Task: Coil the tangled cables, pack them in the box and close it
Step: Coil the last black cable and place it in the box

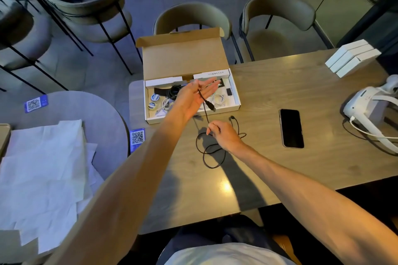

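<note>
A thin black cable (pixel 206 153) lies in loose loops on the wooden table (pixel 280 97). My left hand (pixel 193 97) is raised palm up over the box's front edge, fingers stretched out, with one end of the cable pinched against the palm; its plug (pixel 212 107) dangles below. My right hand (pixel 224 133) rests lower on the table and pinches the same cable near its loops. The cardboard box (pixel 235 97) stands with its lid up behind my left hand; inside lie a coiled black cable (pixel 173 91), white cables (pixel 218 100) and small round tins.
A black phone (pixel 291 128) lies face up right of the cable. A white headset (pixel 370 109) sits at the table's right edge, three white boxes (pixel 353 58) at the far right. White paper sheets (pixel 41 168) cover a round table on the left. Chairs stand beyond.
</note>
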